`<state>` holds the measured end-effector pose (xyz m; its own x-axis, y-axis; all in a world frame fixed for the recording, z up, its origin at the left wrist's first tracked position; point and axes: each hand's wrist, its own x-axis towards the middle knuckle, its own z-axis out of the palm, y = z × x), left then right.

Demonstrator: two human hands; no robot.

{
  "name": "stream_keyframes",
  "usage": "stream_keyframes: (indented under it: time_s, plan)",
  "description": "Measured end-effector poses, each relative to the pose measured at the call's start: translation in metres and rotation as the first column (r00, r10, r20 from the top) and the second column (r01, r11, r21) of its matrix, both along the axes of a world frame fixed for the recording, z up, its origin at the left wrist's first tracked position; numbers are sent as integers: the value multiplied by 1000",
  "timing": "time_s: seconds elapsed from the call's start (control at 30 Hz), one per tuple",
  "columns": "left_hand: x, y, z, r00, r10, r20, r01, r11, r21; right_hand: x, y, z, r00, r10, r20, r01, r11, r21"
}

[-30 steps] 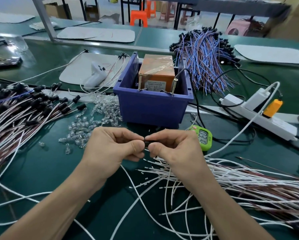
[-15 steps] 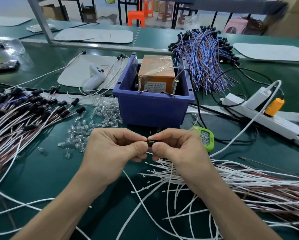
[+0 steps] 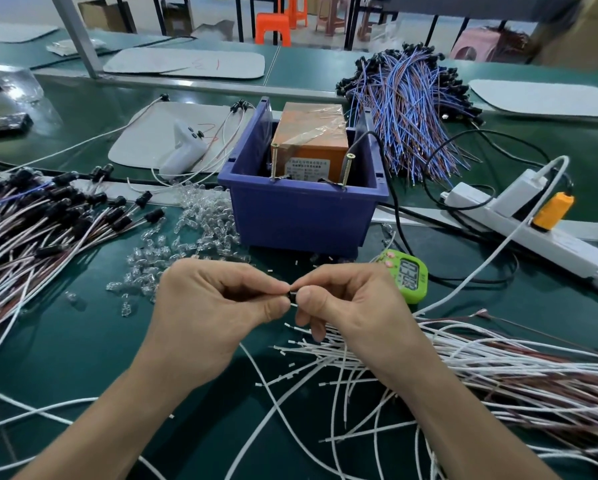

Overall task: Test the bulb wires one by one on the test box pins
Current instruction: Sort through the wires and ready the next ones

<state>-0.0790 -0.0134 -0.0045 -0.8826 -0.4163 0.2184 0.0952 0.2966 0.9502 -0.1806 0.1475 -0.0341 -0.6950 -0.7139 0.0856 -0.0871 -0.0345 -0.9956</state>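
Green bench [image 3: 83, 341] holds a blue bin [image 3: 301, 216] at its middle, with the orange test box [image 3: 309, 133] and its two pins [image 3: 274, 161] inside. Just nearer, the left hand [image 3: 204, 313] and right hand [image 3: 353, 306] pinch the black end of one bulb wire [image 3: 292, 295] between their fingers [image 3: 308, 296], above loose white wires [image 3: 429, 368].

The left hand [image 3: 214, 306] and right hand [image 3: 356, 306] have parted slightly at frame centre, baring more of the pinched socket [image 3: 293, 295].

Head-worn wide-angle view, forward and down, close over the bench [image 3: 83, 341].
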Motion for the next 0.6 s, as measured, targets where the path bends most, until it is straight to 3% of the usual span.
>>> stream_keyframes:
  time_s: [0.17,0.43,0.6]
  plan:
    - [1,3,-1,1000,6,-14,-7,996,-84,-2,1,1,1000,11,17,-11,1000,12]
    - [0,-1,1,998,33,-52,-37,996,-80,-3,0,4,998,10,61,-11,1000,22]
    - [4,0,2,995,-27,-94,6,976,-217,-3,1,2,998,52,25,-54,994,97]
